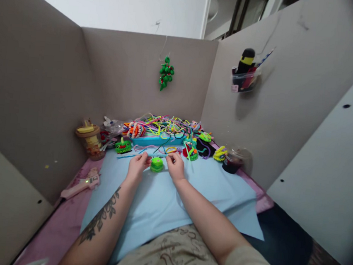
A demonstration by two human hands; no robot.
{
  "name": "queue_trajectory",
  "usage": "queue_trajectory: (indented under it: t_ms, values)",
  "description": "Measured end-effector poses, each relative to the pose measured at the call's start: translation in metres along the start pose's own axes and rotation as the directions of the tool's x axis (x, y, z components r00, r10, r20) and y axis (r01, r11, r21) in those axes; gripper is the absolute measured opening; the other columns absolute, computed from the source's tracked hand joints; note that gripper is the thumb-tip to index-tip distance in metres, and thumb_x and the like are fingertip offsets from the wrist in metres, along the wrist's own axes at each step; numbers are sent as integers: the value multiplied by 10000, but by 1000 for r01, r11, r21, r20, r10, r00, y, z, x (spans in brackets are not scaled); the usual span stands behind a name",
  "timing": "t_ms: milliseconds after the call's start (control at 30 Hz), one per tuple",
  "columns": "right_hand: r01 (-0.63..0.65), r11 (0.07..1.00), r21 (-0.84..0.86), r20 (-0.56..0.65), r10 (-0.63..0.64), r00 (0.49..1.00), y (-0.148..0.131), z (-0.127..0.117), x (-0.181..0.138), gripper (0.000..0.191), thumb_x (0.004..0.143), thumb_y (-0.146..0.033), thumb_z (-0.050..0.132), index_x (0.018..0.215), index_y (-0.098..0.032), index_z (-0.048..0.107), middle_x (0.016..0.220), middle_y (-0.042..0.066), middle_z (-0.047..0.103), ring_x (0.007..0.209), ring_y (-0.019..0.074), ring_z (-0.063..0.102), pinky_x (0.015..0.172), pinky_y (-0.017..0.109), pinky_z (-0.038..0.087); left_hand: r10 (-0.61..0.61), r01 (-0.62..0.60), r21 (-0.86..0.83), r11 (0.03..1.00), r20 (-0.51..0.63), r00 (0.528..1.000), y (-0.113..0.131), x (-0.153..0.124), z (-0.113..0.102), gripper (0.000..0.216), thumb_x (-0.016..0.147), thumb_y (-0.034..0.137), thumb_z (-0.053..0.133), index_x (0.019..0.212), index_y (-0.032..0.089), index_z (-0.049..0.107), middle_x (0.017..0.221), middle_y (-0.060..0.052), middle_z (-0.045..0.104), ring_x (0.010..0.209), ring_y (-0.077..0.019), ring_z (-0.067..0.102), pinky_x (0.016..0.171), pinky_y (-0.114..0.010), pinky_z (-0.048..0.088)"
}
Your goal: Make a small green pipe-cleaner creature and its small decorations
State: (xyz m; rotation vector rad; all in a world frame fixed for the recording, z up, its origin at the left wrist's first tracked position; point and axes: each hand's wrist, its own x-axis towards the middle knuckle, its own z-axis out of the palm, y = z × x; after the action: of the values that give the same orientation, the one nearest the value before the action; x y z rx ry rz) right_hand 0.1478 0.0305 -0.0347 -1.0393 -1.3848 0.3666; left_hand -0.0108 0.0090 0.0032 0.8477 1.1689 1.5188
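Observation:
My left hand [138, 164] pinches a light blue pipe cleaner [125, 156], whose loose end sticks out to the left. My right hand [175, 167] is closed on the same strand, which spans the short gap between my fingers. Just below that gap, a round bright green fuzzy piece [156, 164] rests on the light blue cloth [153, 205]. Beyond my hands lie a few loose pipe cleaners. A green frog-like piece [123, 145] sits to the left, and a red and green fuzzy piece [190, 151] to the right.
A blue tray [150, 140] heaped with colourful pipe cleaners stands at the back. On the left are a lidded cup [90, 141] and a pink glue gun [82, 185]. A dark drink cup [232, 163] stands right. Grey partitions [144, 79] enclose the table.

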Motion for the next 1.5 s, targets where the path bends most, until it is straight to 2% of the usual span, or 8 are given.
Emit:
queue_trajectory:
  t_ms: [233,400,667,1000,1167,1500]
  values:
    - [-23,1000,-5,4,23,1000,2,0,0,211,815,-311,500,665,-185,581,684,10,548,666,150,508,637,260,401,19,-19,-17,1000,20,1000,0,-1,1,156,660,145,686,799,114,621,715,-43,680,604,-107,617,639,-248,516]
    - [-45,999,-20,26,46,999,0,-1,-1,333,850,-346,462,563,-189,523,602,-11,511,601,134,463,603,250,368,13,-13,-16,1000,13,1000,-1,1,1,121,657,83,627,774,113,610,659,-31,657,561,-100,600,596,-238,516]
    - [-54,998,-38,7,54,999,-1,0,0,340,853,-365,451,566,-195,518,620,3,534,640,154,483,626,263,367,15,-15,-36,999,-12,1000,-3,4,-1,121,653,77,600,761,128,610,637,-16,647,547,-94,590,581,-227,514]
    - [-29,999,-40,-35,28,999,4,-1,1,193,816,-310,486,708,-188,590,705,19,560,695,171,516,664,277,400,-24,29,-79,996,65,998,-2,-1,-1,257,581,184,767,799,108,654,729,-54,697,646,-138,640,667,-266,520]
    - [9,1000,-17,-23,-10,1000,-1,-2,0,133,794,-270,519,731,-187,601,743,26,555,705,167,520,667,276,420,-28,32,-81,996,50,998,-1,0,-1,219,654,269,751,759,103,655,721,-55,691,645,-122,637,664,-245,514]
    - [64,997,40,14,-65,998,-2,-1,-2,86,744,-199,563,730,-195,648,757,24,550,721,163,536,672,282,448,-18,17,-93,996,-9,1000,1,0,-1,126,746,222,676,743,113,612,678,-32,632,606,-95,606,584,-203,517]
